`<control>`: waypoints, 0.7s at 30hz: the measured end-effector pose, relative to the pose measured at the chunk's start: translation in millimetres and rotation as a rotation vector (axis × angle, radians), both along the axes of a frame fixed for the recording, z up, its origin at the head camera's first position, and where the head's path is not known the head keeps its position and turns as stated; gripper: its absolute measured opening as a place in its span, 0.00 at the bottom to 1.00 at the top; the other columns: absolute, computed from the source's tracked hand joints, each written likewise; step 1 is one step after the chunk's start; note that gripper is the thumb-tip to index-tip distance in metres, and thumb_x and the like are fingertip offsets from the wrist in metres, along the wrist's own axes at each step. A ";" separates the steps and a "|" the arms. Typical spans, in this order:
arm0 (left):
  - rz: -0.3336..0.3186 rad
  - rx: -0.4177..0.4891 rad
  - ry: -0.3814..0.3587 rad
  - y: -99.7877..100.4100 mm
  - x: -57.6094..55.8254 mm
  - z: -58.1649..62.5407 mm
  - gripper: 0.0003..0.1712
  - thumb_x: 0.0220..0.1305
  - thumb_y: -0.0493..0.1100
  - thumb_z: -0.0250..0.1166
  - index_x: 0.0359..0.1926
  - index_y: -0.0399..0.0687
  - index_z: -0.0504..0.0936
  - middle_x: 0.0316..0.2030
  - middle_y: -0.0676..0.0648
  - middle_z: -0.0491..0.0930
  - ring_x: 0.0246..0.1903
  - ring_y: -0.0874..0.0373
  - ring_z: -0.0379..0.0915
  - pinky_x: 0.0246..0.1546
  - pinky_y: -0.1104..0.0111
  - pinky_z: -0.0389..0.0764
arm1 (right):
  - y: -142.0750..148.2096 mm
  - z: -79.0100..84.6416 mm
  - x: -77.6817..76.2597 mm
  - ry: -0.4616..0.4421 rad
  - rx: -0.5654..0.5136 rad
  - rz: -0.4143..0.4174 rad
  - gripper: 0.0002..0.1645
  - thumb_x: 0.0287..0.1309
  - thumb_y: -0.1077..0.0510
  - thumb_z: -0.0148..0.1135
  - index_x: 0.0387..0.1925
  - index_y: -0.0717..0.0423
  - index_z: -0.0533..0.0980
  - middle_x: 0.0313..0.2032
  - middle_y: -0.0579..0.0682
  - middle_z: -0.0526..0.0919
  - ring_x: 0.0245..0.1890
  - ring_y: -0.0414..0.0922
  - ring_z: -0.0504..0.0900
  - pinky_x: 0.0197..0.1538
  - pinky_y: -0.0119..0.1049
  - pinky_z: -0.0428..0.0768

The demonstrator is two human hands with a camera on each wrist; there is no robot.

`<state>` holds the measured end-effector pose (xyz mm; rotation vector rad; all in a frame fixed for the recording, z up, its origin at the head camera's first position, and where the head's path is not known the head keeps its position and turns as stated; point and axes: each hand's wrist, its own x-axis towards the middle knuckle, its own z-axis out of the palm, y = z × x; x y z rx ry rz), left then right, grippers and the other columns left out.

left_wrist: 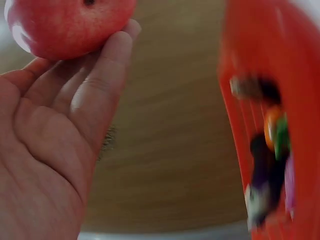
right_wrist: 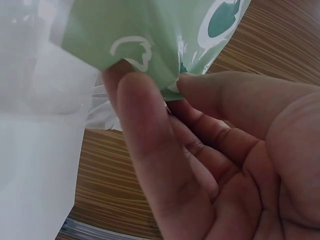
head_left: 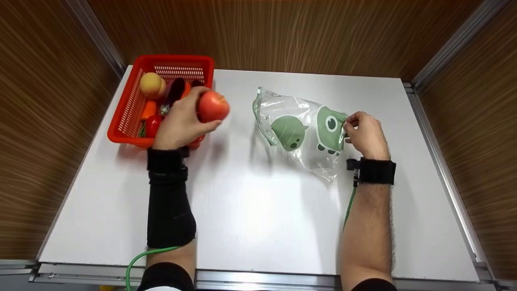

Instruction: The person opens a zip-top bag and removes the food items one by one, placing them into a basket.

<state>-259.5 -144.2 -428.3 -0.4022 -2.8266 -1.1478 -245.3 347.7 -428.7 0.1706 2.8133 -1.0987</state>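
My left hand [head_left: 180, 119] grips a red apple [head_left: 213, 106] between thumb and fingers, held above the table beside the right side of a red basket [head_left: 121, 117]. The left wrist view shows the apple [left_wrist: 70, 25] against the fingers, with the palm uncovered. Over on the right, my right hand [head_left: 366, 133] pinches the edge of a clear plastic bag [head_left: 309, 151] printed with green cartoon shapes. Close up, the thumb and fingers of that hand [right_wrist: 210, 145] crease the bag's green part [right_wrist: 155, 35]. The bag's other end points left toward the apple.
Inside the basket lie a yellow round fruit [head_left: 151, 84], a dark eggplant [head_left: 176, 89], a red pepper [head_left: 153, 125] and other produce, partly hidden by my left hand. Wood-grain panels [head_left: 299, 36] border the white table [head_left: 258, 226] at the back and both sides.
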 end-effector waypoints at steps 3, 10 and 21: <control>0.084 -0.019 -0.084 -22.0 1.7 -0.8 0.49 0.69 0.52 0.86 0.82 0.49 0.70 0.75 0.38 0.84 0.69 0.40 0.85 0.81 0.40 0.83 | 0.4 -1.0 -1.0 0.004 0.005 0.003 0.21 0.89 0.58 0.57 0.67 0.72 0.80 0.60 0.69 0.88 0.40 0.44 0.95 0.35 0.16 0.85; 0.156 -0.125 -0.280 -52.6 4.7 -8.1 0.51 0.72 0.54 0.83 0.84 0.44 0.66 0.76 0.32 0.80 0.72 0.33 0.79 0.83 0.34 0.79 | 2.6 -0.2 0.3 -0.007 0.019 -0.017 0.22 0.90 0.57 0.57 0.68 0.71 0.80 0.62 0.69 0.88 0.47 0.54 0.97 0.36 0.17 0.84; 0.154 -0.173 -0.368 -56.1 8.0 -3.5 0.40 0.82 0.56 0.75 0.84 0.44 0.74 0.72 0.31 0.83 0.67 0.33 0.80 0.79 0.35 0.81 | -2.7 7.6 4.0 0.059 0.027 -0.062 0.22 0.92 0.55 0.58 0.70 0.66 0.82 0.67 0.68 0.90 0.54 0.57 0.96 0.43 0.21 0.86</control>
